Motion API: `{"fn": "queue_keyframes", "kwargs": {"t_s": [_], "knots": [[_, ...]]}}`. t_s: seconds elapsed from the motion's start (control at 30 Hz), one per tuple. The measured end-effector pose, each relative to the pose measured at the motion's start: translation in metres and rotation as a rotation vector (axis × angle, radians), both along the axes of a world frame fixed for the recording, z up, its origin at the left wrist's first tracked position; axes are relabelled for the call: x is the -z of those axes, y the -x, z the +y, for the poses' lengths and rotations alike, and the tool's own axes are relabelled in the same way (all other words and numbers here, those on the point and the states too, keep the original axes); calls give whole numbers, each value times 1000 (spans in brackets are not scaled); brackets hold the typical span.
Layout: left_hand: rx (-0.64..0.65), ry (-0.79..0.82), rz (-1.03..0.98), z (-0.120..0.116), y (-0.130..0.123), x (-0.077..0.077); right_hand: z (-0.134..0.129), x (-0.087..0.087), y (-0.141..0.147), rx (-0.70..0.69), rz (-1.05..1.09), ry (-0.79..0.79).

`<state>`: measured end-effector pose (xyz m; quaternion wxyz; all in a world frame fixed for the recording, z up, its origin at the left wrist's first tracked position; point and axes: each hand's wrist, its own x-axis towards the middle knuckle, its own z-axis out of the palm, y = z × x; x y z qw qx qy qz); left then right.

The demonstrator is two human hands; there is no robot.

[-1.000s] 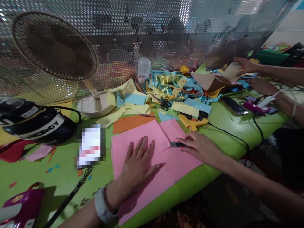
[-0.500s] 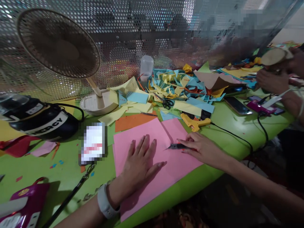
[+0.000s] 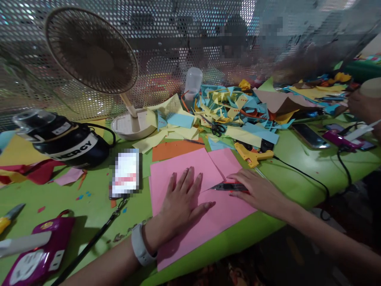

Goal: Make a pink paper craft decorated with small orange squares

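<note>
My left hand (image 3: pixel 181 198) lies flat with spread fingers on a pink paper sheet (image 3: pixel 175 248), which has another pink layer beneath it. In my right hand (image 3: pixel 253 190) is a dark utility knife with red edges (image 3: pixel 224 186), held low over the paper with its tip pointing left, a little right of my left fingers. A slit edge (image 3: pixel 216 163) runs from the paper's top towards the knife. Whether the tip touches the paper, I cannot tell. An orange sheet (image 3: pixel 175 150) lies just behind the pink paper.
Behind are scissors (image 3: pixel 218 129), a heap of paper scraps (image 3: pixel 229 103) and a yellow glue gun (image 3: pixel 253 155). Leftward stand a fan (image 3: pixel 92 51), a black bottle (image 3: pixel 68 143), a phone (image 3: pixel 126 172) and a purple power strip (image 3: pixel 53 238). Another person's hand (image 3: pixel 364 103) is far right.
The camera view has turned slightly left. My right hand has moved the knife a little leftward over the paper, closer to my left fingers. My left hand stays on the sheet.
</note>
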<state>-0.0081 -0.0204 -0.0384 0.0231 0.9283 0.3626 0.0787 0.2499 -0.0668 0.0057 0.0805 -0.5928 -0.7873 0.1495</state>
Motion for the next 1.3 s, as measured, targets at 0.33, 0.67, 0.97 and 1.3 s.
{"fn": "queue_keyframes", "kwargs": {"t_s": [0.33, 0.67, 0.97, 1.3], "knots": [[7, -26, -71, -3, 1, 1, -1, 0, -7, -74, 111, 53], [-15, 1, -49, 19, -17, -3, 9, 7, -13, 1, 131, -49], [-30, -48, 36, 34, 41, -2, 13, 8, -14, -2, 126, -11], [-21, -53, 33, 33, 46, 3, 22, 8, 4, -75, 129, -10]]}}
